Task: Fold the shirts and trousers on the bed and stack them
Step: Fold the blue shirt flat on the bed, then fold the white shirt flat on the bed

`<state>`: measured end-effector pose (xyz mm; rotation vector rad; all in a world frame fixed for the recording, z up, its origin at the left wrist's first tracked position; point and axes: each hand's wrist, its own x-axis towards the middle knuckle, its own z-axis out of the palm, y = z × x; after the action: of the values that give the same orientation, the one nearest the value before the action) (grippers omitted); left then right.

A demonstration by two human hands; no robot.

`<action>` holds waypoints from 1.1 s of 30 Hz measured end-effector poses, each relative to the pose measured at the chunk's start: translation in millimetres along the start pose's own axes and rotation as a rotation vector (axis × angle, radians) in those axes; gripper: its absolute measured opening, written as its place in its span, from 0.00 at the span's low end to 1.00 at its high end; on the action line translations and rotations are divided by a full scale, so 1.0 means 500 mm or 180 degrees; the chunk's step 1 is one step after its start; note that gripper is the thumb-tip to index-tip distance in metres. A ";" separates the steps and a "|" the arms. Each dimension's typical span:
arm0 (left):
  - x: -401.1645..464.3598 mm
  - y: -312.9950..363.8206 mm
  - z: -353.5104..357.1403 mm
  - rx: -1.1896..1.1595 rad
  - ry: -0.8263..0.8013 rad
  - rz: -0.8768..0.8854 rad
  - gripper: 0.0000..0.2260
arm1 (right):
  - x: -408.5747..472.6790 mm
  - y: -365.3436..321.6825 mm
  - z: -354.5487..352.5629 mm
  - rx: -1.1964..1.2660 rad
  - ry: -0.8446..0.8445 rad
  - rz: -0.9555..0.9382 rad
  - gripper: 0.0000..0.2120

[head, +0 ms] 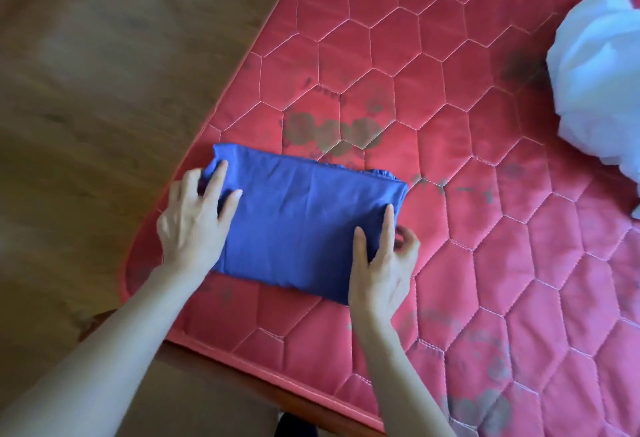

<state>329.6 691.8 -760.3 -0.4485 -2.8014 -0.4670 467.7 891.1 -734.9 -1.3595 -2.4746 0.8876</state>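
The floor (86, 73) takes up the whole left side, brown wood-look and pretty blurry. Next to it sits the bed (467, 263), really just a red quilted mattress with a honeycomb stitch pattern and some faded grey flower prints, its corner pointing down toward the person. Over at the right edge of the view there's a white crumpled garment (599, 83) bunched up in a heap on the mattress, well apart from everything else, and can't tell whether it's a shirt or trousers.

Near the mattress corner lies the blue folded garment (304, 218), a neat flat rectangle, slightly tilted, with layered edges showing along its far side. No way to say what kind of clothing it is either.

Both bare forearms come in from the bottom. The left hand (194, 222) rests at the left end of the blue bundle, fingers spread with the tips lying on the cloth, a loose grip rather than a clench. The right hand (381, 263) is at the near right corner, two fingers stretched flat on top and the thumb curled round the side edge, so that grip looks like a light pinch on the fabric.
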 end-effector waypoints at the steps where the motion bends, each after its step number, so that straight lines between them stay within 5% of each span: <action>1: 0.001 0.010 -0.005 0.0231 0.0011 0.0139 0.21 | 0.000 -0.005 -0.002 -0.0174 0.0251 -0.0261 0.27; 4: 0.000 0.061 -0.015 0.0223 0.0039 0.0564 0.24 | 0.001 -0.047 0.010 -0.0527 0.0651 -0.1259 0.25; 8: -0.029 0.116 0.010 0.0141 -0.0787 0.0976 0.24 | 0.019 -0.075 0.069 -0.1136 -0.0190 -0.1785 0.25; 11: -0.023 0.109 0.031 0.0442 -0.1210 0.0717 0.26 | 0.046 -0.045 0.093 -0.1406 -0.0647 -0.1632 0.27; 19: -0.012 0.070 0.033 0.0597 -0.1256 0.0472 0.27 | 0.027 0.026 0.065 -0.1639 -0.0195 -0.1421 0.29; 28: 0.022 0.101 -0.008 0.0835 -0.1904 0.0359 0.27 | 0.039 0.005 0.010 -0.1553 -0.1170 -0.1182 0.30; 33: 0.078 0.178 -0.063 0.1219 -0.2356 0.0525 0.22 | 0.102 -0.042 -0.094 -0.0994 -0.1465 -0.1148 0.22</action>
<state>330.5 770.6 -695.4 -0.8981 -3.3769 0.3533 444.0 943.8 -691.4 -0.7885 -3.1829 0.8242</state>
